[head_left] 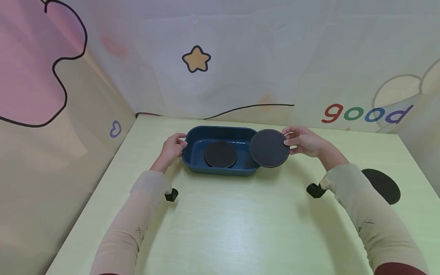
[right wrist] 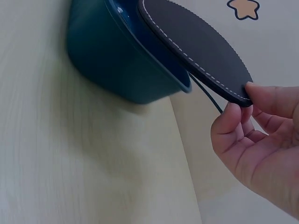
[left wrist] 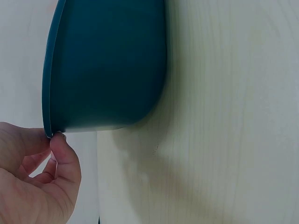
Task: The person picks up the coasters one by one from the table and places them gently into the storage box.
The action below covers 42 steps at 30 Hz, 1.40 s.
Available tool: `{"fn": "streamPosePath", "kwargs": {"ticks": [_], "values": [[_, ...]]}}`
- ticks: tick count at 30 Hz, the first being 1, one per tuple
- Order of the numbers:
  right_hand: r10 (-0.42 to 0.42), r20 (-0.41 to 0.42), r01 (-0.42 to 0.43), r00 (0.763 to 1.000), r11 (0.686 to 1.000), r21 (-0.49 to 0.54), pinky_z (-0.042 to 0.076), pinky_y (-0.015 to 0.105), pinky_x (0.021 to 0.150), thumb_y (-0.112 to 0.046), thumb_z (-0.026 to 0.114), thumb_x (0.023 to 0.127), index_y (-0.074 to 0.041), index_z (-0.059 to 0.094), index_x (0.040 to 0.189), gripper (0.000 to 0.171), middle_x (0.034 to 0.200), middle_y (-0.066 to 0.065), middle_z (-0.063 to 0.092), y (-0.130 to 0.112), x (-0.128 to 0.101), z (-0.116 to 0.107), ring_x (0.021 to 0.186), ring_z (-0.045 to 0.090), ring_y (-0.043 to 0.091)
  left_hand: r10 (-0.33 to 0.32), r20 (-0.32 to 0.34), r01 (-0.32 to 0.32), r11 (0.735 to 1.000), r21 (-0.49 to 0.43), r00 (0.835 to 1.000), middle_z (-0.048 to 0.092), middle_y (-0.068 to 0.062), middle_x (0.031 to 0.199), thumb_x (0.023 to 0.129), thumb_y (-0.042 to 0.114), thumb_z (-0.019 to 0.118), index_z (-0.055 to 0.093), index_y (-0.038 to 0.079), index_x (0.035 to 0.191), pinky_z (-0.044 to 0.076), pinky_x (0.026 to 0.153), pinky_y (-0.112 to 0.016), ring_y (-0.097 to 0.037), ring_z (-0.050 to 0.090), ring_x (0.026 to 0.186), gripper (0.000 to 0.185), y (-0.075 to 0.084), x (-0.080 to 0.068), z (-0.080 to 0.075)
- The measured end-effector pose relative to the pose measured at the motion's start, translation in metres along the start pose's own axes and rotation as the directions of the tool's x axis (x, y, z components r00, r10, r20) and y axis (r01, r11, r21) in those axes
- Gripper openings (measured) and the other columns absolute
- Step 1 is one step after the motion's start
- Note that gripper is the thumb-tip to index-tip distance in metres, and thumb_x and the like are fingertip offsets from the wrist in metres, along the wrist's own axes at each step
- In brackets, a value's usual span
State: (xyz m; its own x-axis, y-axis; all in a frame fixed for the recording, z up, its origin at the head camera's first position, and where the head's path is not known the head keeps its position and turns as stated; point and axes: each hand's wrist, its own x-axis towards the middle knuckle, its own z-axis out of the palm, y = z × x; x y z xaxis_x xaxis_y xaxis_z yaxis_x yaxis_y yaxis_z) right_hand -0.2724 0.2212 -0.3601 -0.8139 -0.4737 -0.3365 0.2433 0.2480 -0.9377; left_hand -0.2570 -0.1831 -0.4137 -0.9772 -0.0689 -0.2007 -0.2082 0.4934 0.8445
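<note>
A deep blue oblong basin (head_left: 203, 170) stands on the table toward the back. My left hand (head_left: 173, 148) pinches its left rim between thumb and fingers, as the left wrist view shows at the basin's edge (left wrist: 107, 60). One round black coaster (head_left: 220, 154) lies inside the basin. A second round coaster (head_left: 269, 148), dark with pale stitching round its edge (right wrist: 201, 44), is held over the basin's right end. My right hand (head_left: 302, 142) pinches that coaster by its right edge, thumb on one face and fingers on the other.
Another round black coaster (head_left: 383, 186) lies on the table at the right, partly hidden by the right sleeve (head_left: 364, 214). Behind the basin rises a printed backdrop (head_left: 240, 68), with a side panel at the left. The pale table (head_left: 233, 221) extends toward me.
</note>
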Motion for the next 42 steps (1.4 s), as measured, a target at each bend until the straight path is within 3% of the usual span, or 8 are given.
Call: {"fn": "streamPosePath", "kwargs": {"ticks": [16,24,42], "values": [[-0.023,0.005,0.022,1.000,0.998,0.066,0.045,0.025,0.060,0.004,0.045,0.087,-0.008,0.040,0.099,0.017,0.079,0.000,0.047,-0.006,0.039,0.043,0.064,0.052,0.011,-0.007,-0.004,0.007,1.000,0.016,1.000,0.053,-0.015,0.104,0.091,0.011,0.046,0.046,0.009,0.125,0.051,0.065,-0.028,-0.022,0.053,0.084,0.034,-0.003,0.002,0.002],[-0.001,-0.042,0.005,0.999,0.996,0.093,0.044,0.024,0.057,0.004,0.045,0.087,-0.010,0.041,0.098,0.018,0.078,0.000,0.043,-0.003,0.058,0.066,0.063,0.046,0.011,-0.005,-0.007,0.005,1.000,0.019,1.000,0.052,-0.015,0.103,0.091,0.010,0.046,0.046,0.009,0.125,0.052,0.064,-0.027,-0.020,0.053,0.082,0.034,-0.003,0.002,0.001],[0.033,-0.102,-0.017,0.994,0.988,0.155,0.044,0.023,0.052,0.003,0.050,0.085,-0.007,0.043,0.099,0.019,0.074,-0.002,0.050,0.005,0.089,0.105,0.058,0.049,0.010,0.004,-0.013,-0.004,1.000,0.010,1.000,0.052,-0.014,0.101,0.090,0.011,0.047,0.046,0.009,0.124,0.050,0.059,-0.023,-0.018,0.053,0.078,0.034,-0.003,0.001,0.000]]}}
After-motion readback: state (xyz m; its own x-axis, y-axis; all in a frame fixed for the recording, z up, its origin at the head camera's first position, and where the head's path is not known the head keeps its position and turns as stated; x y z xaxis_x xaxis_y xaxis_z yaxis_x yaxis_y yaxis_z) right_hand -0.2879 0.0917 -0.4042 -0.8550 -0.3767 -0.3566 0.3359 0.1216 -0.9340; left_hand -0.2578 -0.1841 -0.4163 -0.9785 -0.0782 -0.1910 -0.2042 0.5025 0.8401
